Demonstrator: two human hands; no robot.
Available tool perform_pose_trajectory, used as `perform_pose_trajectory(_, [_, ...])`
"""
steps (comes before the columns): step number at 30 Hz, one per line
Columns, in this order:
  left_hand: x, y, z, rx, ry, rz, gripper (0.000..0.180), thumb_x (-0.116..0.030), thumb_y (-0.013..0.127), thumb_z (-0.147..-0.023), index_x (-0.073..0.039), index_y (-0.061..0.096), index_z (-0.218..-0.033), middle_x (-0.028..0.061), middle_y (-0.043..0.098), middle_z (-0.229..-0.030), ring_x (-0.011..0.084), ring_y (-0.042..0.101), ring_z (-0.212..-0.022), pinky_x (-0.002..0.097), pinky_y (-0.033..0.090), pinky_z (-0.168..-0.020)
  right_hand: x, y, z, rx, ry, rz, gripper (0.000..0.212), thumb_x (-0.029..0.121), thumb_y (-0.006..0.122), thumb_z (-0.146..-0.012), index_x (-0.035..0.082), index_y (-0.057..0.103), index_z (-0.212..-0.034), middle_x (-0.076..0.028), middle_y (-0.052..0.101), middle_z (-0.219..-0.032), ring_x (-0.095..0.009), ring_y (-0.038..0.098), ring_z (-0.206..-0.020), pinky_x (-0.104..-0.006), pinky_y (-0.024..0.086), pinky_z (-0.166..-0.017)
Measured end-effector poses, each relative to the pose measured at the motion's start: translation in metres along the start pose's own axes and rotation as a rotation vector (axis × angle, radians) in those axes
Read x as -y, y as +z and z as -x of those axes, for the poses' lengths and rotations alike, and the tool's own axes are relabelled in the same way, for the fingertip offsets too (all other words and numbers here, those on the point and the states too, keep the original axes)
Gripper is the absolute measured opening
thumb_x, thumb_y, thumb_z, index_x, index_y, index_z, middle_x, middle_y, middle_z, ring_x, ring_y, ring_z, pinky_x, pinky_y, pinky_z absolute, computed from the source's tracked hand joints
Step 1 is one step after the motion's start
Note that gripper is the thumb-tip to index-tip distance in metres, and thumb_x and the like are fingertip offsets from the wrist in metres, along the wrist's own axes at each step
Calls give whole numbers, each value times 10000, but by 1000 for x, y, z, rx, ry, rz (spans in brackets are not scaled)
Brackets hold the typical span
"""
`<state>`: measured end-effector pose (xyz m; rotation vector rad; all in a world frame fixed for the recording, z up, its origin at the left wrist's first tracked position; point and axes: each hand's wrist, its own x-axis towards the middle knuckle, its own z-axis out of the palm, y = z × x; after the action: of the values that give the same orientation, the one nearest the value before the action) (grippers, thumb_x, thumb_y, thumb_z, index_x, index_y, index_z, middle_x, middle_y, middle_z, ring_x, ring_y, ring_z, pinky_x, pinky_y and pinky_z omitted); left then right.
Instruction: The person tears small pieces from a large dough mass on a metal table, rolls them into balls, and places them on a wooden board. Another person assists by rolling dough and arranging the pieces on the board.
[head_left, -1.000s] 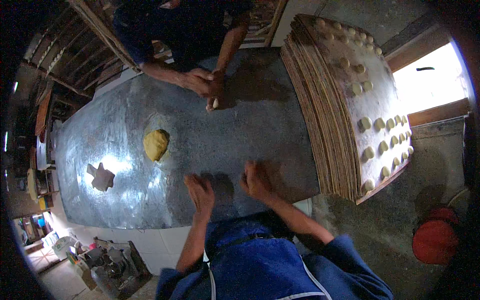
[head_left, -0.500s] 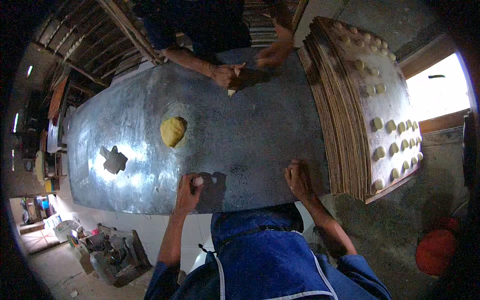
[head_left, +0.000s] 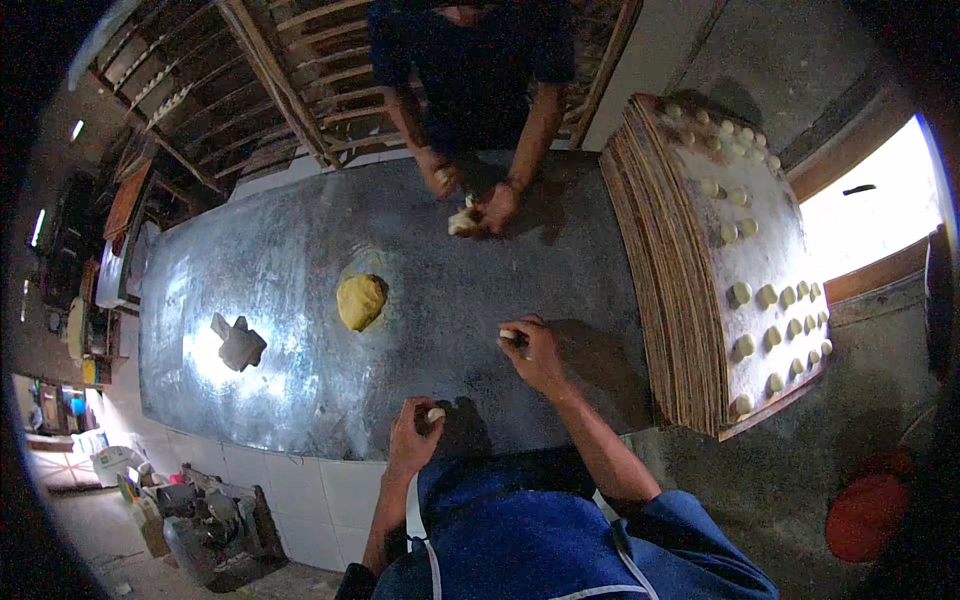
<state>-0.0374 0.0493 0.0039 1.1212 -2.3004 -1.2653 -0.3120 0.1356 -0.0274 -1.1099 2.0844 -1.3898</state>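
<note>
Small dough ball (head_left: pixel 436 413) is pinched in left hand (head_left: pixel 412 440) grip; another dough piece (head_left: pixel 509 335) is held in right hand (head_left: pixel 535 352); dough lump (head_left: pixel 360 300) sits at 11 o'clock on bench (head_left: pixel 300 260); pieces are best rolled with even pressure.

A small bakery workroom: a long metal worktop (head_left: pixel 300 290) carries a yellow dough lump (head_left: pixel 360 300), stacked wooden boards (head_left: pixel 665 290) right of the hands hold rows of dough pieces (head_left: pixel 770 330), and wooden racks (head_left: pixel 300 90) stand beyond.

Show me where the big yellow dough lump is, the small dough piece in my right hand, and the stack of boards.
Yellow dough lump (head_left: pixel 360 300), head view, middle of its top.
Small dough piece (head_left: pixel 509 335), head view, the end showing past the right hand (head_left: pixel 535 352).
Stack of boards (head_left: pixel 655 290), head view, layered near edge.
</note>
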Motion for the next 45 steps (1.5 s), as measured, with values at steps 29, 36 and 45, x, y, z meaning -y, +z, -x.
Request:
perform_pose_trajectory(29, [36,-1,-1,72,-1,76,337,-200,760,-870,-43,625,-1135,173,677,-1034,382,672,-942,469,536,-833,-20,31,-225,247,-220,549,256,194,494,-1039,-19,634,-1070,-223,641,-1074,-340,639,-998,-471,529,-827])
perform_pose_trajectory(36, [7,-1,3,7,-47,31,294,-174,770,-854,-63,645,-1095,164,653,-1052,387,632,-992,484,500,-908,6,-22,-69,388,79,707,207,170,586,-1008,-14,639,-1088,-227,655,-1064,-365,666,-861,-473,528,-754])
perform_pose_trajectory(45, [67,21,-75,-430,182,-575,259,-194,721,-885,24,606,-966,243,557,-1082,451,519,-1093,549,415,-998,-23,-45,32,-22,-323,758,326,336,717,-938,48,598,-1032,-123,569,-873,-330,567,-856,-505,455,-831])
